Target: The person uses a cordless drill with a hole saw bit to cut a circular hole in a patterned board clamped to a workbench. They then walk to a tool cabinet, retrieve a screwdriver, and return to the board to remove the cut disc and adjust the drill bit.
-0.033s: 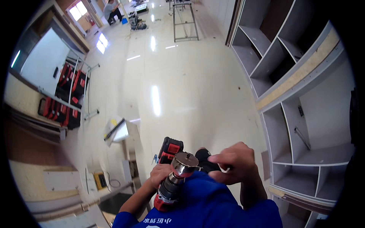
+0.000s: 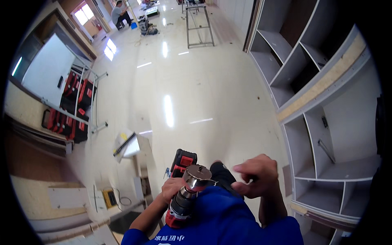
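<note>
My left hand point(image 2: 172, 188) is wrapped around the handle of a red and black cordless drill point(image 2: 179, 209), held close against my blue shirt. A large metal hole saw point(image 2: 197, 178) sits in the drill's chuck, its toothed rim and centre bit facing away from my body. Beyond my fingers the drill's battery pack point(image 2: 183, 160) sticks out. To the right of the hole saw, my right hand point(image 2: 261, 175) hovers in the air, apart from the drill. Its thumb and forefinger are spread with a gap between them, the other fingers are curled, and no object shows in it.
Grey open cabinets point(image 2: 326, 171) line the right side. A whiteboard on a wheeled frame point(image 2: 49, 69) and red-black tool cases point(image 2: 67, 124) stand at the left. A yellow device point(image 2: 109, 197) lies lower left. Far off are a metal stand point(image 2: 200, 26) and a crouching person point(image 2: 119, 15).
My right hand has moved slightly right, away from the hole saw, and its thumb and forefinger look further apart. The left hand keeps its hold on the drill. The view has shifted a little.
</note>
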Available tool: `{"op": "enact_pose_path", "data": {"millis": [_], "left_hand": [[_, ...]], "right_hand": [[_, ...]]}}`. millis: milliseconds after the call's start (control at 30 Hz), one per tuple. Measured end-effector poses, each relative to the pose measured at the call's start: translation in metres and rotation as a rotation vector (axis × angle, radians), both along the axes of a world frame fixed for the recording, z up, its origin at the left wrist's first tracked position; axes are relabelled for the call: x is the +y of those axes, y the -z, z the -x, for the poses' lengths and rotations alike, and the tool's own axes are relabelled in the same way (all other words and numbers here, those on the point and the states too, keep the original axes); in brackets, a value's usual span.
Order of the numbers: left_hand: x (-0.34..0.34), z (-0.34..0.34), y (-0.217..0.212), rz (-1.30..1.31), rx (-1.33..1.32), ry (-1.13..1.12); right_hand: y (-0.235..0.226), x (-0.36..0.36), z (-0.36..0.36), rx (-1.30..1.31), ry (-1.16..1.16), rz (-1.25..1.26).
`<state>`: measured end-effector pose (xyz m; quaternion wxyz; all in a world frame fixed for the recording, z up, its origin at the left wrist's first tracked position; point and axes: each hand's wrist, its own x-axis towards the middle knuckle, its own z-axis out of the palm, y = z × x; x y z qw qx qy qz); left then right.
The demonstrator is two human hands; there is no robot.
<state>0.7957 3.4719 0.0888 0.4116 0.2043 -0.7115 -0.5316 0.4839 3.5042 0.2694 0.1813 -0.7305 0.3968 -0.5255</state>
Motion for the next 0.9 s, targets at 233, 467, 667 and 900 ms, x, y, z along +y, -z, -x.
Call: {"op": "enact_pose_path", "data": {"millis": [233, 467, 667, 900], "left_hand": [[-0.237, -0.044, 0.073, -0.303, -0.265, -0.307], [-0.483, -0.032, -0.015, 0.058, -0.187, -0.470], [-0.669, -0.076, 0.042, -0.465, -0.042, -0.780], [-0.912, -0.097, 0.034, -0.573, -0.241, -0.558]], "right_hand": [[0.078, -0.219, 0.058, -0.250, 0.371, -0.219], [0.099, -0.561, 0.035, -0.223, 0.181, -0.373], [0.126, -0.796, 0.003, -0.114, 0.100, -0.396], [0.182, -0.966, -0.010, -0.081, 0.241, -0.742]]}}
